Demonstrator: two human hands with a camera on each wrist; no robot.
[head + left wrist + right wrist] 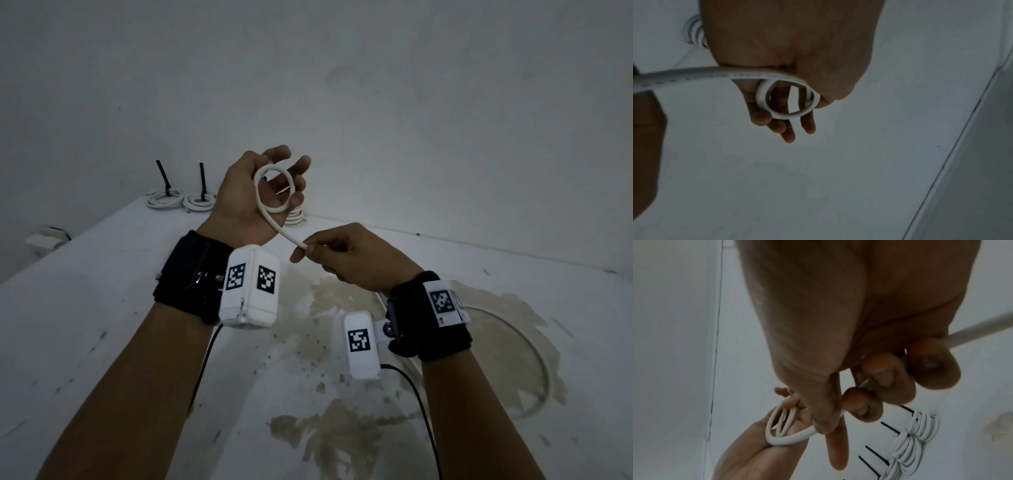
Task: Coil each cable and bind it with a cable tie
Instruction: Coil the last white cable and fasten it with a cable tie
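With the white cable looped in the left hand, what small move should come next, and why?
Probably the right hand should carry its pinched stretch of white cable up and around to the left hand, laying one more loop. The left hand holds only a small coil, and much cable lies loose on the table, so binding seems premature.
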